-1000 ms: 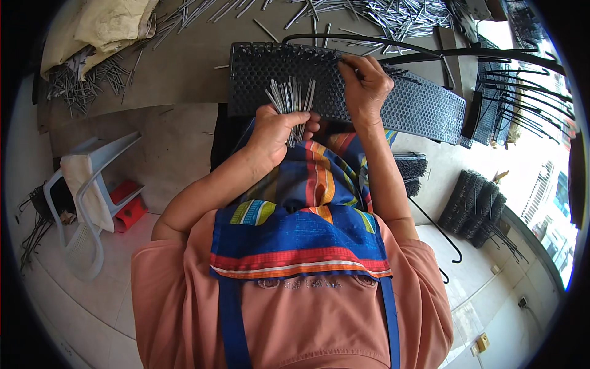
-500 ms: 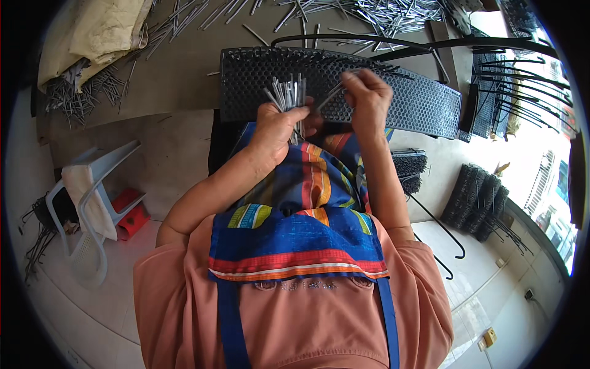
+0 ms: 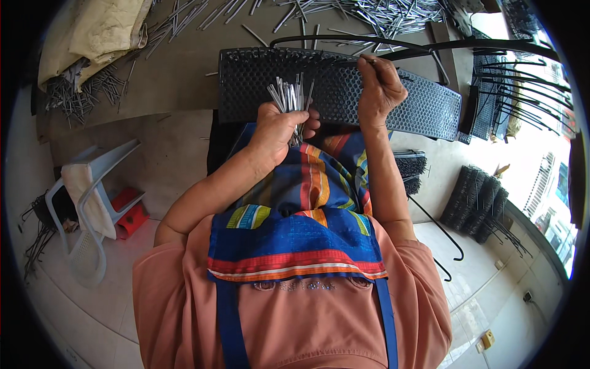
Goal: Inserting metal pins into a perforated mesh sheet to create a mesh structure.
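My left hand (image 3: 273,132) is wrapped round a bundle of thin silvery metal strips (image 3: 290,95), whose ends fan out above the thumb. One strip leans apart from the rest at the bundle's right. Beyond it, a long black panel with many round holes (image 3: 424,101) lies at the table edge, above my lap. Small dark pieces line part of its far edge. My right hand (image 3: 382,98) is raised over the panel, its fingertips pinched together at that far edge. Whatever is between those fingertips is too small and dark to make out.
Loose metal strips (image 3: 393,15) lie heaped across the far table (image 3: 184,67). A curved black rod (image 3: 344,38) runs along behind the panel. More black hooked rods (image 3: 522,92) stand at the right. On the floor are bundled black pieces (image 3: 476,200) and, leftward, a plastic chair (image 3: 98,178).
My right hand has moved up and to the right, from beside the bundle to the panel's far edge. The strip it held is no longer visible there. My left hand stays nearly in place.
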### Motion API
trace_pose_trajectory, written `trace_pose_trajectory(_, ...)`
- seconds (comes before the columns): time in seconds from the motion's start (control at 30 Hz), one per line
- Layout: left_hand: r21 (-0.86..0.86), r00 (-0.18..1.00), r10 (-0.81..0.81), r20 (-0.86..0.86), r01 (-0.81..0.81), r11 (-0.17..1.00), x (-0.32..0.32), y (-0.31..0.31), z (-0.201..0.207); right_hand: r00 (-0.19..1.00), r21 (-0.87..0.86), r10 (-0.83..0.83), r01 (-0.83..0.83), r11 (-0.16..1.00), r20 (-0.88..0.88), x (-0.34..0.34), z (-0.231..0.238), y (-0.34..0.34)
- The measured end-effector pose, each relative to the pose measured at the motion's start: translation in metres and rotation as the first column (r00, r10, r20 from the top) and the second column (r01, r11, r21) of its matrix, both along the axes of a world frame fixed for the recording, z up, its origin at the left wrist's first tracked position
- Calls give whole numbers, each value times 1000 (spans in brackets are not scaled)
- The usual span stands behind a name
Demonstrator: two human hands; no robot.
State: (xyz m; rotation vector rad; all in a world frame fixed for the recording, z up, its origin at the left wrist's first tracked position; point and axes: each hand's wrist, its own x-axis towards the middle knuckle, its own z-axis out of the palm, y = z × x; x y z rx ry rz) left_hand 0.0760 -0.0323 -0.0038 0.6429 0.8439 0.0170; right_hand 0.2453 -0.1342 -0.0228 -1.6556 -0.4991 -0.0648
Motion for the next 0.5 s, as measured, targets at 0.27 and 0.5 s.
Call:
trace_pose_trajectory(0.27,-21,1000,6,14,-6,1000,2,0,3,985,-283,65,-18,959,158,-9,3,6)
trace_pose_trajectory(0.5,-29,999,-13,32,14,999,4,3,-4,955,-392,127,-12,920,268,0,10,9)
